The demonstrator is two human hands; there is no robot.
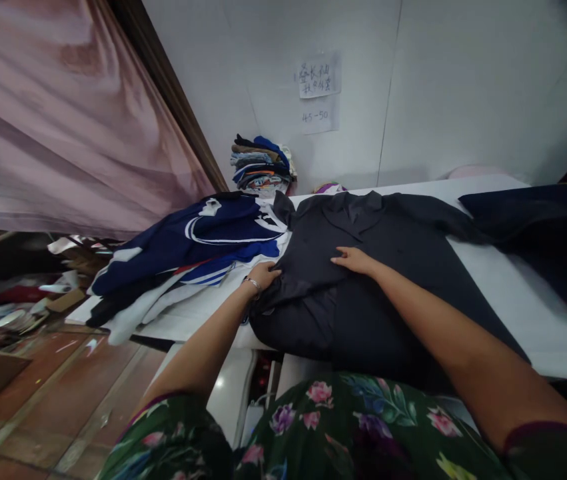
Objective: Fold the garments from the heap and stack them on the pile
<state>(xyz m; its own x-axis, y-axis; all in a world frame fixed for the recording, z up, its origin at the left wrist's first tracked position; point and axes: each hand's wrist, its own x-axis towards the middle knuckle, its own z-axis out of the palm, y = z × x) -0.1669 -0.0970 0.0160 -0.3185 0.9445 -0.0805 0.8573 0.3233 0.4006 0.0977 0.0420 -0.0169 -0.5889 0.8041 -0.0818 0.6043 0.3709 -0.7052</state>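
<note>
A dark suit jacket [368, 240] lies spread over the white table in front of me, its collar at the far side. One sleeve stretches out to the right; the left part is bunched near the table's front. At that left side, my left hand [264, 275] has its fingers closed on the jacket's edge. A bracelet sits on that wrist. Over the middle of the jacket is my right hand [356, 260], palm down, thumb and fingers apart, holding nothing. Whether its fingertips press on the cloth is hard to tell.
Left of the jacket lies a heap of navy, white and black clothes [163, 247]. A folded clothes stack [263, 167] stands by the wall. Dark cloth [553, 233] covers the table's right end. Handwritten paper signs [320, 77] hang above. Clutter and a pink curtain [88, 120] are at left.
</note>
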